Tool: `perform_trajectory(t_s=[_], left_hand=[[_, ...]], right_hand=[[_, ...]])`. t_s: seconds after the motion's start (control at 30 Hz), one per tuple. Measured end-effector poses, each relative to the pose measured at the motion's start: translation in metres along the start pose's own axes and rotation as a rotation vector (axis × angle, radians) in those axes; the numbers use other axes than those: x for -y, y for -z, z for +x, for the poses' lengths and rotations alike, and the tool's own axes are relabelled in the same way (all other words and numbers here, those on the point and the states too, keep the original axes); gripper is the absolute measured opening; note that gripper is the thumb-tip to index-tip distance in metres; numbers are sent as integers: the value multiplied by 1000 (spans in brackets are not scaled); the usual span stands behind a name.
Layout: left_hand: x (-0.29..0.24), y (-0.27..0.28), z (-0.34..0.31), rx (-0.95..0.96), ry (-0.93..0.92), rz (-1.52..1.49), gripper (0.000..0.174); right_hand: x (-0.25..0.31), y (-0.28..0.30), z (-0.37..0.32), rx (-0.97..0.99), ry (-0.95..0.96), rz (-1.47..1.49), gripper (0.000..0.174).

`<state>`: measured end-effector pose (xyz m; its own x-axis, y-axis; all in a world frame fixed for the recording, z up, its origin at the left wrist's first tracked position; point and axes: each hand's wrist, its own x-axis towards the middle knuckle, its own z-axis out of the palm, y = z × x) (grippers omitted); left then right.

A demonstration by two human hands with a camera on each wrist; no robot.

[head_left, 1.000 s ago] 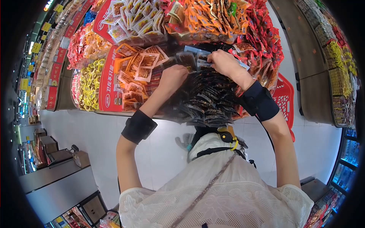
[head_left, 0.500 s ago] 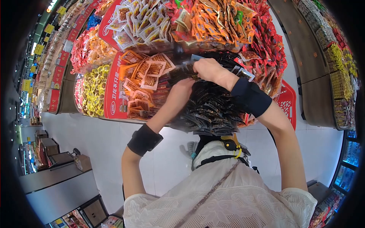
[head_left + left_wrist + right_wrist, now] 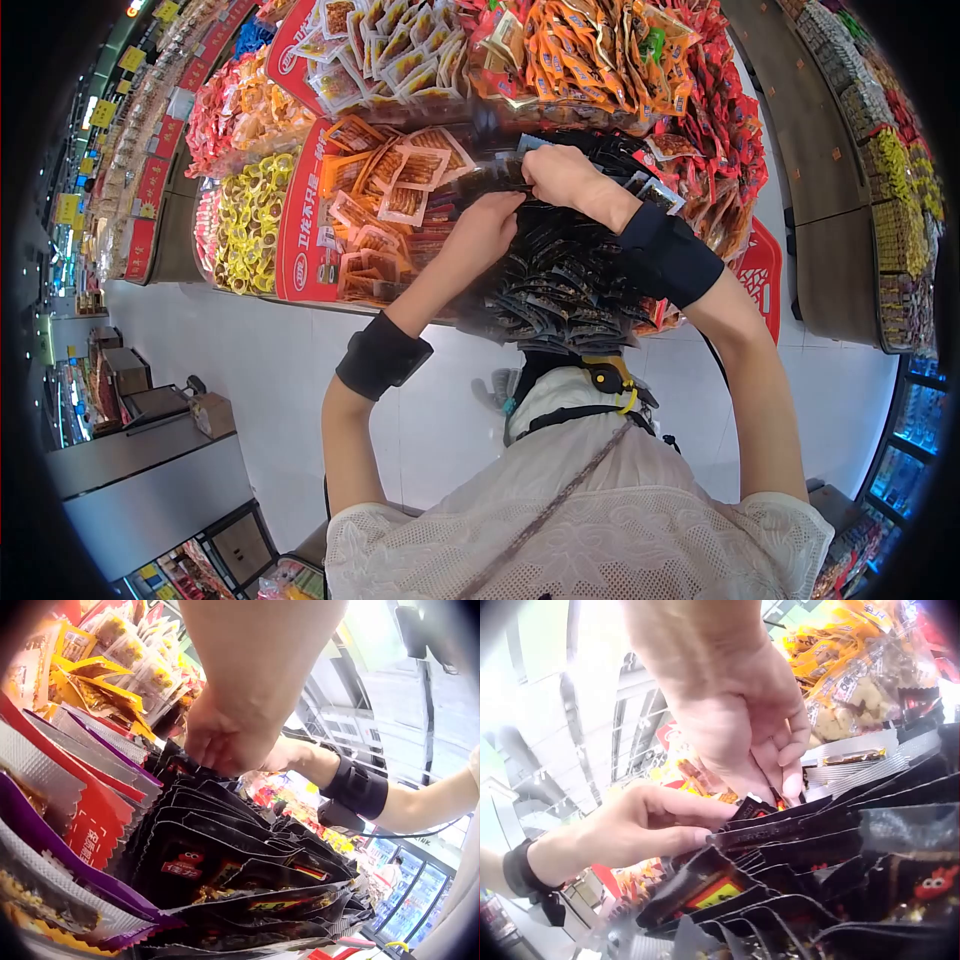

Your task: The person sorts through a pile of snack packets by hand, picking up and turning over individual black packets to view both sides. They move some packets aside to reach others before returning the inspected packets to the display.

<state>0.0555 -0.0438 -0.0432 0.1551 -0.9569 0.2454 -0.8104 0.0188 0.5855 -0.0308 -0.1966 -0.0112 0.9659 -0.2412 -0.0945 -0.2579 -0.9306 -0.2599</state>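
Note:
Black snack packets (image 3: 565, 285) stand packed in rows in a bin in front of me. At the back of these rows my right hand (image 3: 562, 176) pinches a black packet (image 3: 756, 805) between thumb and curled fingers, as the right wrist view shows. My left hand (image 3: 484, 230) is just to its left and nearer to me. Its thumb and fingers pinch the top edge of a black packet (image 3: 739, 834) in the same row. In the left wrist view, the left hand (image 3: 225, 746) partly hides what it grips, above upright black packets (image 3: 225, 855).
Orange snack packets (image 3: 415, 167) lie left of the black ones, beside a red printed divider (image 3: 303, 230). Farther back are white-and-yellow packets (image 3: 385, 50) and orange bags (image 3: 590, 55). Red bags (image 3: 735, 110) and a red basket (image 3: 762, 275) are on the right.
The right hand has moved left, close to the left hand, from a spot farther right over the black packets. The left hand has shifted slightly right. Over the last half second both hands stay close together.

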Motion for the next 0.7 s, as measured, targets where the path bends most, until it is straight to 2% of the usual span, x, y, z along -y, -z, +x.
perform_trajectory(t_s=[0.2, 0.37, 0.4, 0.5, 0.6, 0.7], left_hand=[[-1, -1, -1, 5, 3, -21, 32], [3, 6, -2, -80, 10, -37, 28], [4, 16, -1, -128, 41, -23, 26], [16, 47, 4, -200, 187, 8, 20], [32, 55, 11, -173, 224, -91, 21], [37, 43, 22, -63, 124, -65, 23]], right_hand=[[6, -2, 2, -79, 21, -32, 14], [-4, 6, -5, -118, -20, 149, 15], [-4, 18, -11, -197, -31, 123, 16], [-23, 30, -12, -246, -167, 226, 13], [-27, 29, -6, -235, -163, 143, 13], [-24, 22, 6, -179, -174, 68, 15]])
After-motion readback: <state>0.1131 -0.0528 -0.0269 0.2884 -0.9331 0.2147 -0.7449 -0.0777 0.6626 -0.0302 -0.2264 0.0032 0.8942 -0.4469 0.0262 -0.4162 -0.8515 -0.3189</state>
